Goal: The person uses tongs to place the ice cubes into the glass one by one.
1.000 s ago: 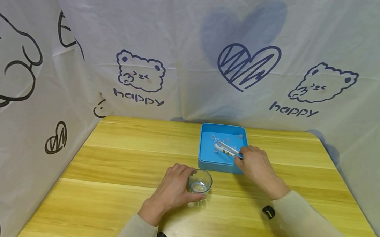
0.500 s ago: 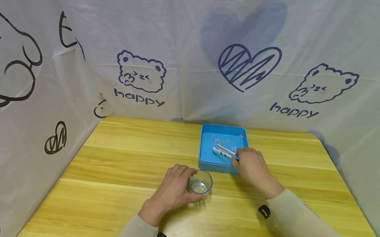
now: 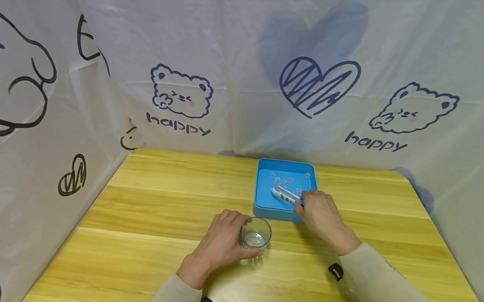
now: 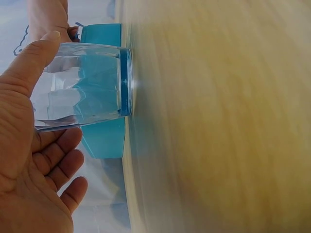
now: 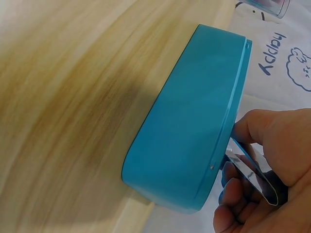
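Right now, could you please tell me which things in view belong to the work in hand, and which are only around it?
Seems part of the work:
Glass, held by the left hand
Tongs, held by the right hand
Blue box
Small clear pieces inside the box

Only surroundings:
Wooden table
White cloth with drawings
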Motion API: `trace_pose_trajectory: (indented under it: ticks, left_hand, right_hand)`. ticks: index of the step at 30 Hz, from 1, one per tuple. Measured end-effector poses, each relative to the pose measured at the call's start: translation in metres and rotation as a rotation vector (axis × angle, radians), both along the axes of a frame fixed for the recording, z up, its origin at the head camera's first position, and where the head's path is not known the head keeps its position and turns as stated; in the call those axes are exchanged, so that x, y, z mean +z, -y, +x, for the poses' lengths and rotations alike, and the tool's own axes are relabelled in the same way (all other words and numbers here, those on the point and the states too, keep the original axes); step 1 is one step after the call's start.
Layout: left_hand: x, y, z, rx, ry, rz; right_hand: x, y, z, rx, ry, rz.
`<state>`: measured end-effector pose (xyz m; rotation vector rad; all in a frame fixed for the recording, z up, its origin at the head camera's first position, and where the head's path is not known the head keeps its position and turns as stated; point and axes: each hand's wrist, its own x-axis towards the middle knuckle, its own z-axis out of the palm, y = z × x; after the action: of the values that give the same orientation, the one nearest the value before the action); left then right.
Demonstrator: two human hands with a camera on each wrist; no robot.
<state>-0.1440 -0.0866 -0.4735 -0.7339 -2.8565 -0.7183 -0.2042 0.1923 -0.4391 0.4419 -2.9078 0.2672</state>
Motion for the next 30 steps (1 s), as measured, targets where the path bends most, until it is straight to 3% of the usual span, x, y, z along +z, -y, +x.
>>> trace_pose_trajectory:
  ticks: [30]
  left_hand:
    - [0.0009, -0.0002, 0.0004, 0.001, -0.009, 0.0]
  right_hand:
    - [0.0044, -0.0034, 0.0076, 0.045, -0.05, -0.051]
